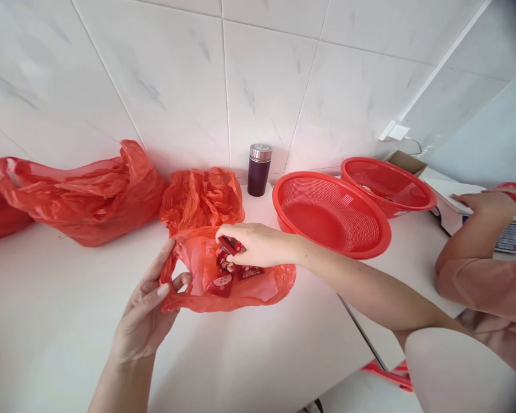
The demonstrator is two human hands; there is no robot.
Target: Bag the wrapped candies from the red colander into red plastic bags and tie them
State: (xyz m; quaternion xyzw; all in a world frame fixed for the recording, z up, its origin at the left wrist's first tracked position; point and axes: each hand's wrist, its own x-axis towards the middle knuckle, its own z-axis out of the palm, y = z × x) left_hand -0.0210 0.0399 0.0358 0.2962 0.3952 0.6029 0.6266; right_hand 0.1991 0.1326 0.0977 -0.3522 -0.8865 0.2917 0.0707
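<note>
White and smooth, the surface (241,355) is stretching across the frame beneath a marbled tile wall (180,80). Nearest, at lower left of centre, the left hand (148,304) is gripping the gathered edge of an open red bag (279,287), thumb on the near side. The bag is lying at the centre, its long axis running left to right and its mouth facing up towards the camera. From the right, the right hand (253,244) is reaching into the mouth, pinching a dark red packet (230,245) whose long axis is slanting down to the right. Loose red packets (221,284) are lying at mixed angles below it, showing pale printed characters too small to read.

Farther back, a crumpled red bag (202,198) is sitting beside a larger red bag (98,195) at left. A dark tumbler (258,172) is standing upright near the wall, the mark on its silver lid unreadable. Right of it, an empty red basket (327,212) is resting against a second red basket (413,202) holding small items. At the right edge, another person (485,287) is reaching over a keypad device (509,236).
</note>
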